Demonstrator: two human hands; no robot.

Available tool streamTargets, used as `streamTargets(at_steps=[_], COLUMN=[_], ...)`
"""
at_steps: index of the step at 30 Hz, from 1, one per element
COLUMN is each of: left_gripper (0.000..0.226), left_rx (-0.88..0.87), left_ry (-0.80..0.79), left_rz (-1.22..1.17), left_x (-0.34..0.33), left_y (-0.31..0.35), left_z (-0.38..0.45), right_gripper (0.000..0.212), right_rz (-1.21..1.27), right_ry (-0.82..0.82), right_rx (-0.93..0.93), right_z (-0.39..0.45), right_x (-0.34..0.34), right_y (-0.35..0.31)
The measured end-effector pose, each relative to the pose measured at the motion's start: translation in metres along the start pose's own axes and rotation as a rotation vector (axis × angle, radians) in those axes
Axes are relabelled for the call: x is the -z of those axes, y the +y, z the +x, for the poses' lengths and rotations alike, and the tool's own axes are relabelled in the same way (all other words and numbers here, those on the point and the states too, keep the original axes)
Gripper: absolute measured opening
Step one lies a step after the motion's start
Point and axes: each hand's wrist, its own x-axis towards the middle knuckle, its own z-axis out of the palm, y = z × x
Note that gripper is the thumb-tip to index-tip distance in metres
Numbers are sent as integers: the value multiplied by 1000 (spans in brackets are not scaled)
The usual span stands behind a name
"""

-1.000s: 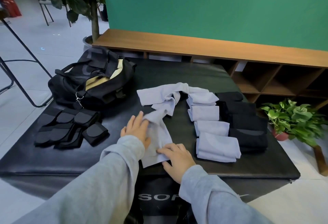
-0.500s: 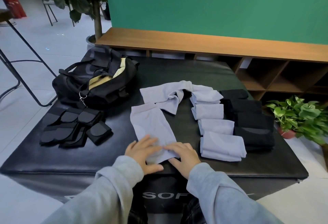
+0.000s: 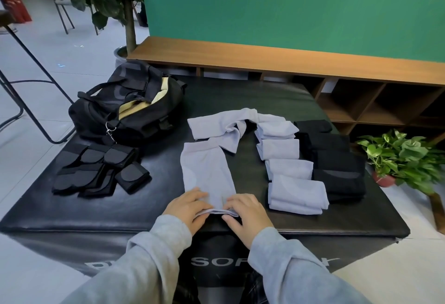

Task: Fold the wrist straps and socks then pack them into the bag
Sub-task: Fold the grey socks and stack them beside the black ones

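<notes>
Head view: both hands have settled at the near end of the flat lilac sock [image 3: 207, 171] since half a second ago; left hand [image 3: 186, 207] and right hand [image 3: 246, 212] pinch its soft knit hem, now doubled, on the smooth black padded mat [image 3: 72, 207], right of the bag [image 3: 125, 111]

The near end of the lavender sock [image 3: 208, 178] lies hidden under the left hand [image 3: 186, 207] and right hand [image 3: 248, 213]; whether the fingertips pinch it cannot be told. White lettering [image 3: 216, 261] on the black pad's front face [image 3: 313, 258], at 6 o'clock, is partly covered by the grey sleeves [image 3: 154, 255]. At 10 o'clock the bag's [image 3: 125, 111] interior shows only a pale lining. The potted plant [image 3: 407, 157] at 3 o'clock is blurred. The folded black socks [image 3: 337, 166] merge into one dark mass.
</notes>
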Motion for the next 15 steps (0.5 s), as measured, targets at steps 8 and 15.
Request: streamTargets(at_steps=[8, 15], left_gripper=[27, 22], left_rx=[155, 356], left_ry=[33, -25], left_rz=[-142, -139], left_x=[2, 4], left_y=[5, 7], left_z=[-10, -6], right_gripper=[22, 25], right_rz=[6, 35], right_ry=[-24, -77], right_rx=[-53, -129], right_z=[9, 18], right_x=[7, 13], right_y=[-1, -2])
